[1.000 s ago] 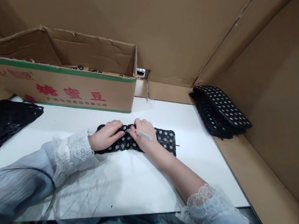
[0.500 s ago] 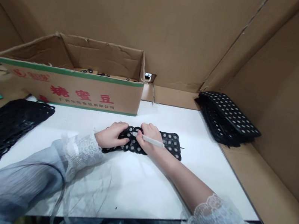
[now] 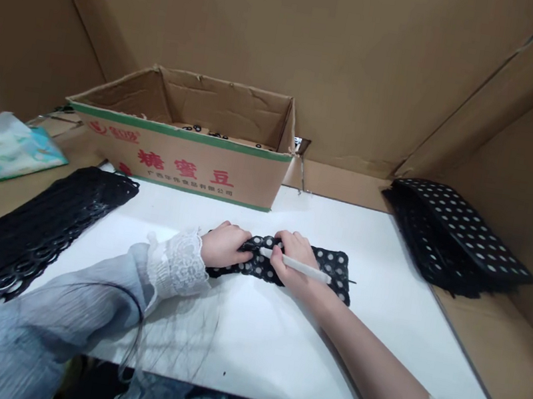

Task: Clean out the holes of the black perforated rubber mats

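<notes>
A strip of black lace-edged fabric with whitish dots [image 3: 334,267] lies across the white tabletop. My left hand [image 3: 224,247] pinches its left part between thumb and fingers. In my right hand [image 3: 298,257] is a slim white pen-like tool [image 3: 308,270], its front end against the fabric close to the left thumb. The tool's tip is too small to make out. The right fingers also rest on the strip, and its right end lies flat beyond that hand. A thin dark point sticks out past that end.
Behind the hands stands an open cardboard box [image 3: 192,157] with small black rings inside. A stack of black lace [image 3: 34,223] runs along the left, with a tissue pack [image 3: 11,149] beyond it. Folded dotted black fabric [image 3: 457,236] lies at the right. Cardboard walls [image 3: 359,59] enclose the table.
The view has swung left, so everything appears farther right and the tissue pack shows more fully. Both hands keep their hold on the fabric and the white tool.
</notes>
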`<state>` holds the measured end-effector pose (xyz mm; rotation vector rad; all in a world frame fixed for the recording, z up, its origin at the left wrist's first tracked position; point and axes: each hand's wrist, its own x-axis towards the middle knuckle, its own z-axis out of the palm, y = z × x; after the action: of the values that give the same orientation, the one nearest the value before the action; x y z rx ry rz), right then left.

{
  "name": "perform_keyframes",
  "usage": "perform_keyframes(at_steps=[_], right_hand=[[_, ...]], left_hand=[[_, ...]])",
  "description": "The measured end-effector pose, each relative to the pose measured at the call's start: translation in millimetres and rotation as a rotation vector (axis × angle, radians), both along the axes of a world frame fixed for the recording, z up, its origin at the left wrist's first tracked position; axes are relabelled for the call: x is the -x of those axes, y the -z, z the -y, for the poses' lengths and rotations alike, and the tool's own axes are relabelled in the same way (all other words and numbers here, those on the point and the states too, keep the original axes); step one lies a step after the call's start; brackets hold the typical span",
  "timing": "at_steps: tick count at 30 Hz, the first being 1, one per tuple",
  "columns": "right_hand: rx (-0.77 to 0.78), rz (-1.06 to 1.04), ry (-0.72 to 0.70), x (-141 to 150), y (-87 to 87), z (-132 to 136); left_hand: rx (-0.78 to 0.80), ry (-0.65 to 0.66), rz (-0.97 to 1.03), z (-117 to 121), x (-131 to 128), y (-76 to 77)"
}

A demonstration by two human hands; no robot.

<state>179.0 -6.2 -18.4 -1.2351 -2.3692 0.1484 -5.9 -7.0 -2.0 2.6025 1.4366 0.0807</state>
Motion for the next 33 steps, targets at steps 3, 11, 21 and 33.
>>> perform_keyframes(at_steps=[3,11,21,33], right_hand=[[0.026,0.018,-0.037,-1.5,-2.1,0.0],[0.070,0.012,-0.117,-3.6,-1.2,-3.6],[0.111,-0.090,-0.109,-3.6,-0.4,-3.8],[0.337,-0.426,-0.166,-11.7,-3.4,-11.8]], left_hand=[[-0.021,0.004,0.033,0.6,0.7,1.5],[0.213,0.105,0.162,-7.8,14.3,-0.4],[0.184,-0.123,0.085,2.2,7.3,-14.3],[0.727,-0.040,0.410,-7.9,18.9,-18.5]])
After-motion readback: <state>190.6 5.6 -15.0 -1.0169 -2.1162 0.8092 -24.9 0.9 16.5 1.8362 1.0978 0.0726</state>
